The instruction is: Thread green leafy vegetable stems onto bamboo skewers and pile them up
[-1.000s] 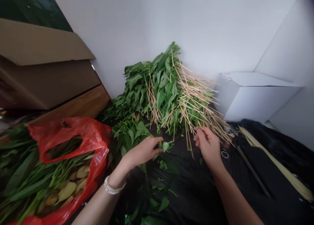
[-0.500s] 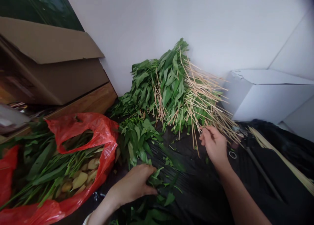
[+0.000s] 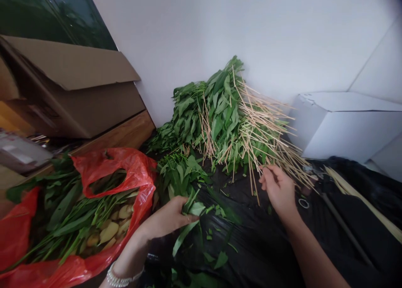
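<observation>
My left hand (image 3: 168, 218) is closed on a few long green leaves (image 3: 188, 221) just above the black plastic sheet (image 3: 251, 246). My right hand (image 3: 278, 187) pinches a thin bamboo skewer (image 3: 253, 183) that points toward the pile. A heap of leaves threaded on skewers (image 3: 229, 120) leans against the white wall behind both hands. A small loose bunch of leaves (image 3: 179, 175) lies between the heap and my left hand.
A red plastic bag (image 3: 125, 175) full of stems and yellowed leaves sits at the left. A brown cardboard box (image 3: 78, 95) stands on a wooden ledge behind it. A white box (image 3: 342, 124) is at the right, with a bundle of skewers (image 3: 361, 200) beside it.
My left hand dropped from beside the skewer down to the sheet, gathered leaves and has lifted them slightly. My right hand has kept its skewer almost still.
</observation>
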Demonstrator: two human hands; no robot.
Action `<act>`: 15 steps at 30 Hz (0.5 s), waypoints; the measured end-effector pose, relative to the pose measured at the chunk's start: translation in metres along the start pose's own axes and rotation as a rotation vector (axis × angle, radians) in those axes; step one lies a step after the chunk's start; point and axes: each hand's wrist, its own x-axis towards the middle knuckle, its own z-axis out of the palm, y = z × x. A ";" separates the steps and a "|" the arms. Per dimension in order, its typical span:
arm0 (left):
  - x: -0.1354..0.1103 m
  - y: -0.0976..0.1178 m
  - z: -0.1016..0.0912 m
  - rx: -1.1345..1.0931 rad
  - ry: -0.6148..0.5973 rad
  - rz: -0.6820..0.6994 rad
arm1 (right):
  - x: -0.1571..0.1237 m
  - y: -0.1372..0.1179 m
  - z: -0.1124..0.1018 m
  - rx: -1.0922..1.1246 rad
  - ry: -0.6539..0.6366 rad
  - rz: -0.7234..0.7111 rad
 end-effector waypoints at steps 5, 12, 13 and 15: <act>0.013 -0.006 -0.027 0.230 0.451 -0.064 | -0.001 -0.001 0.001 -0.004 -0.002 0.008; 0.030 0.005 -0.051 0.626 0.966 -0.153 | -0.001 0.002 0.002 -0.013 0.007 0.003; 0.029 0.006 -0.047 0.621 0.905 -0.130 | -0.001 0.002 0.002 -0.011 0.006 0.002; 0.022 0.007 -0.033 0.578 0.654 -0.046 | -0.001 0.001 0.002 -0.013 0.004 -0.002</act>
